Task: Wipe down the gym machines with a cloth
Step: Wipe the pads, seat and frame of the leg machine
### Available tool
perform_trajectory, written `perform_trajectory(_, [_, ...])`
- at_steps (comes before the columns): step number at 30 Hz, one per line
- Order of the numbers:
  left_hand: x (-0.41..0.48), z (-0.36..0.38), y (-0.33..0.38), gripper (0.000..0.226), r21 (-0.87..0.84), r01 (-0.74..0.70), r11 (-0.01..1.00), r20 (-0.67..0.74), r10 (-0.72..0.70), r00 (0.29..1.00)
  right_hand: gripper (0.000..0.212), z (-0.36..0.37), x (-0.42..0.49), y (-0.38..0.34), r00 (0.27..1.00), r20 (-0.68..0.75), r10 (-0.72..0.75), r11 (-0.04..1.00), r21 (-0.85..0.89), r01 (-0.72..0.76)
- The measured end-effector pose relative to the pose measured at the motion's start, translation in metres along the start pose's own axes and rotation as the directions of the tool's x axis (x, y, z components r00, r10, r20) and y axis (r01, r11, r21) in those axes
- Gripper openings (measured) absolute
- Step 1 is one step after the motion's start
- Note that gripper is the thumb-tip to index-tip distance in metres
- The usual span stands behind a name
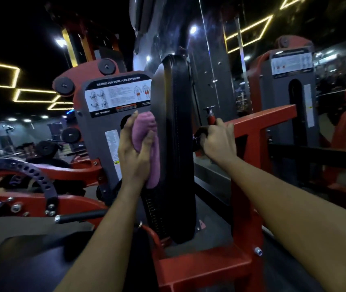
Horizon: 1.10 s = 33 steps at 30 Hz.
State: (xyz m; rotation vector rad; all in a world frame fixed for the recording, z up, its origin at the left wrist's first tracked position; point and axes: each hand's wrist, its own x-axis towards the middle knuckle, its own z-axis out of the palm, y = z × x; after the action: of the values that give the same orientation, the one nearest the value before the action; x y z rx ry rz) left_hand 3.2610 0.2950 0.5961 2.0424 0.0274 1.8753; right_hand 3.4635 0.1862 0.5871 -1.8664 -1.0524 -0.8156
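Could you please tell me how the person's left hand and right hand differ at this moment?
The left hand grips a purple cloth; the right hand grips a black handle. The left hand presses its cloth against the black pad from the left; the right hand is to the pad's right, by the red frame. Both are curled round something.

Everything's carried by a red steel frame (205, 268), parked on the grey floor (212, 178). A black pad (176, 144) is mounted upright on it, seen edge-on. A purple cloth (146, 131) is pressed against the pad's left face by the left hand (134, 152), and a black handle (198, 137) just right of the pad is gripped by the right hand (218, 142).
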Motion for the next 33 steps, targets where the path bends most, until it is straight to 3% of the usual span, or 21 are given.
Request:
perform_trajectory(3, [0.041,0.002,-0.008,0.045,-0.044,0.030,0.999,-0.015,-0.031,0.999,0.038,-0.008,0.021,0.003,0.993,0.057,0.100,0.991,0.087,-0.104])
perform_trajectory(5, [0.056,0.002,-0.006,0.045,-0.055,0.054,0.997,-0.022,-0.056,0.998,0.052,-0.022,0.032,0.000,0.970,0.112,0.216,0.940,0.246,-0.238])
perform_trajectory(7, [0.082,0.005,-0.002,0.045,-0.092,0.121,0.988,0.027,-0.119,0.993,0.051,-0.037,0.055,0.002,0.944,0.151,0.294,0.875,0.356,-0.329])
perform_trajectory(11, [0.137,0.004,0.015,0.047,-0.138,0.202,0.970,0.105,-0.189,0.976,0.040,-0.087,0.109,-0.023,0.909,0.146,0.390,0.781,0.471,-0.410])
perform_trajectory(15, [0.201,-0.001,0.034,0.056,-0.159,0.293,0.943,0.180,-0.264,0.948,0.039,-0.130,0.173,-0.051,0.877,0.112,0.466,0.758,0.461,-0.462])
perform_trajectory(20, [0.280,-0.014,0.067,0.069,-0.127,0.423,0.897,0.333,-0.363,0.870,0.041,-0.170,0.240,-0.107,0.870,0.172,0.463,0.742,0.461,-0.486])
perform_trajectory(26, [0.333,-0.035,0.086,0.104,-0.025,0.511,0.859,0.524,-0.424,0.739,0.028,-0.198,0.278,-0.176,0.807,0.476,0.350,0.677,0.467,-0.569])
perform_trajectory(29, [0.342,-0.043,0.085,0.111,-0.007,0.514,0.858,0.598,-0.408,0.690,0.026,-0.209,0.274,-0.205,0.773,0.551,0.314,0.608,0.508,-0.610])
perform_trajectory(33, [0.348,-0.050,0.092,0.120,-0.045,0.494,0.869,0.685,-0.333,0.648,0.022,-0.221,0.254,-0.240,0.754,0.560,0.343,0.605,0.483,-0.633])
